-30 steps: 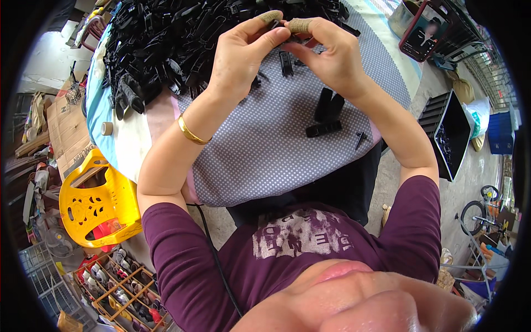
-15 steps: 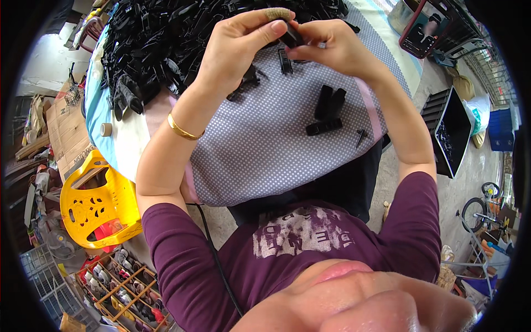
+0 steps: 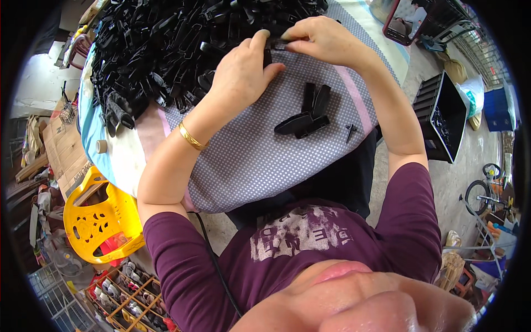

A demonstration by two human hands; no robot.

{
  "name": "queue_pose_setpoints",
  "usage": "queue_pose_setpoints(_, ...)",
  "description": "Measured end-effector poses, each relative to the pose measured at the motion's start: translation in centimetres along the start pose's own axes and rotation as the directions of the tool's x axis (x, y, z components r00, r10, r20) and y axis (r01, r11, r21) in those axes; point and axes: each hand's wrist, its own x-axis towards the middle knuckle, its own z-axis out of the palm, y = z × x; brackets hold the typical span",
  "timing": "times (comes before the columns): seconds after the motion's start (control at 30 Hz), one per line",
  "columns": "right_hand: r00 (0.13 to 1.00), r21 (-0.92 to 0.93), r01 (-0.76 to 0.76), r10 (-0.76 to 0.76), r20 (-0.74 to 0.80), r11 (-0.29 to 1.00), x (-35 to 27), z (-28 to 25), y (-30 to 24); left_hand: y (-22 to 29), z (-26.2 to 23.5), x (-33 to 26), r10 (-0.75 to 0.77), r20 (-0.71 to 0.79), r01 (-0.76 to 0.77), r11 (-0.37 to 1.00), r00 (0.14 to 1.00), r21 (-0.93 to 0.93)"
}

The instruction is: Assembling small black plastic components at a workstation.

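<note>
My left hand (image 3: 243, 69), a gold bangle at its wrist, reaches to the near edge of a big heap of black plastic parts (image 3: 149, 61). Its thumb stands apart from the fingers, and dark parts lie beside and partly behind it. Opposite, my right hand (image 3: 327, 43) pinches a small black plastic part (image 3: 280, 45) between thumb and forefinger; the fingers cover some of it. Nearer me on the dotted grey cloth (image 3: 238, 160) lie several black oblong pieces (image 3: 316, 102) in a cluster. A small dark cross-shaped piece (image 3: 350, 131) lies right of them.
A phone (image 3: 405, 22) stands at the far right of the table. Below to the right is a black crate (image 3: 442, 116) holding dark parts. A yellow plastic chair (image 3: 102, 221) stands left, near a tape roll (image 3: 101, 146). A black cable (image 3: 209, 249) runs beside my torso.
The long black piece that both hands held now appears to lie with the cluster on the cloth. My hands have separated, the left hand lowering toward the heap's edge.
</note>
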Motion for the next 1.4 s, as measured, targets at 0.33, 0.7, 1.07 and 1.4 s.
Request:
queue_pose_setpoints(0.33, 0.977, 0.665, 0.002, 0.141, -0.162, 0.747, 0.6, 0.6, -3.4, -2.5, -1.8, 1.3, -0.262, 0.189, 0.322, 0.719, 0.947, -0.616)
queue_pose_setpoints(0.7, 0.922, 0.572, 0.097, 0.142, -0.359, 0.815, 0.7, 1.2, -2.9, -1.1, -1.8, 1.0, -0.241, 0.037, 0.112, 0.307, 0.970, -0.945)
queue_pose_setpoints(1.07, 0.926, 0.546, 0.063, 0.155, -0.344, 0.835, 0.8, 1.4, -3.2, -2.0, -1.8, 0.6, -0.312, -0.026, 0.104, 0.393, 0.950, -0.913)
queue_pose_setpoints(1.4, 0.927, 0.536, -0.069, 0.252, -0.277, 0.841, 0.9, 1.5, -4.8, -1.7, -2.2, 0.7, -0.250, -0.013, 0.025, 0.151, 0.968, -0.988)
